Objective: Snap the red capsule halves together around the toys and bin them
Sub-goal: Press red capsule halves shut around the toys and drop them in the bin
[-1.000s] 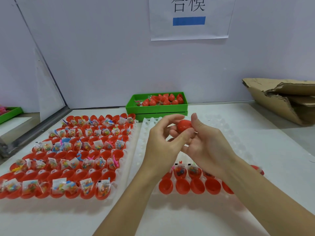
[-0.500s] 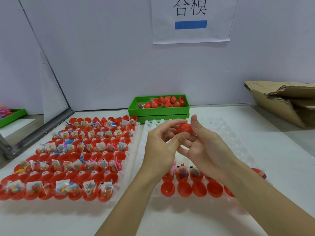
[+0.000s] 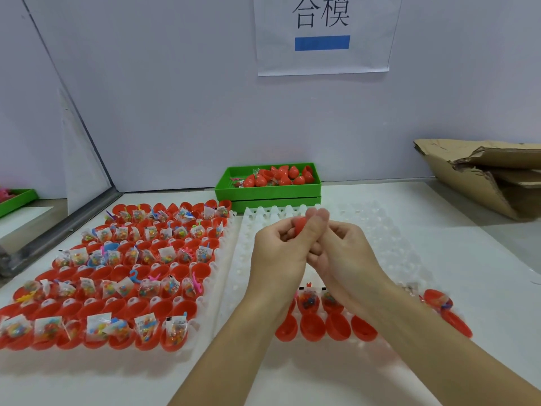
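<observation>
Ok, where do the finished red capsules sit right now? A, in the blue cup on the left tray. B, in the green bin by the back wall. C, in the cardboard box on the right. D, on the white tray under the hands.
B: closed red capsules are piled inside the green bin against the wall.

Red capsule [image 3: 299,225] pinched between both hands' fingertips, mostly hidden, blurred; can't tell if halves are fully joined. Open red halves [image 3: 312,326] sit in the near row of the white tray [image 3: 380,230], some holding bagged toys [image 3: 307,301]. Closed capsules [image 3: 281,177] piled in green bin [image 3: 268,193] at back.
</observation>
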Demonstrator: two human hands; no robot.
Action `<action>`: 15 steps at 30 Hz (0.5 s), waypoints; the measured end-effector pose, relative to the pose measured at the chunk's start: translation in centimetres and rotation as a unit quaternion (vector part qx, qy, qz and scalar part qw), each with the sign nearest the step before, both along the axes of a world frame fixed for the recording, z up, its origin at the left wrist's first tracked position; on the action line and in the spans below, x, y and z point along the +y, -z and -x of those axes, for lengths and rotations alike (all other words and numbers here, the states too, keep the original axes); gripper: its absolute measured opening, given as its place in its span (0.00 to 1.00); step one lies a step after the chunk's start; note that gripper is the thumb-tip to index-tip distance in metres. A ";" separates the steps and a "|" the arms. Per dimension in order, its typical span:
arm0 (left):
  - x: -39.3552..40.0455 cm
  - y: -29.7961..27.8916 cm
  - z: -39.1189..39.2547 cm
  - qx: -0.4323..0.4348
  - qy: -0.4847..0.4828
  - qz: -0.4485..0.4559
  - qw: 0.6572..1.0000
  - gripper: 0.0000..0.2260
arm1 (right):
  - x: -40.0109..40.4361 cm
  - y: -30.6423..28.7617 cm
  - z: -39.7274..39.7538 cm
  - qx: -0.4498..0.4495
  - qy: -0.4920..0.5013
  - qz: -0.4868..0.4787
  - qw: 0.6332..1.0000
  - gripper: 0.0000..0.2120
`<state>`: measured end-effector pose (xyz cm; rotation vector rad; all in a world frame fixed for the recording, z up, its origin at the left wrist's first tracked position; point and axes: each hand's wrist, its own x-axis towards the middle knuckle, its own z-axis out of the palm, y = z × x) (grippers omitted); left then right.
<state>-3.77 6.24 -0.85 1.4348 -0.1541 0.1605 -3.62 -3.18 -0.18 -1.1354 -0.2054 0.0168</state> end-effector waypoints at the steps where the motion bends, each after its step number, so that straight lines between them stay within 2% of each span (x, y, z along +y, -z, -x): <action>1: 0.1 0.0 0.0 -0.002 -0.003 0.005 1.000 0.24 | 0.1 0.1 0.0 -0.007 0.005 0.011 1.000 0.19; 9: 0.4 -0.3 0.0 -0.012 -0.003 -0.001 1.000 0.21 | 0.1 0.0 -0.1 -0.045 0.000 0.026 0.999 0.16; 15: 0.5 -0.7 0.1 -0.010 0.006 0.011 1.000 0.25 | -0.2 0.1 -0.3 -0.048 0.001 0.034 0.998 0.16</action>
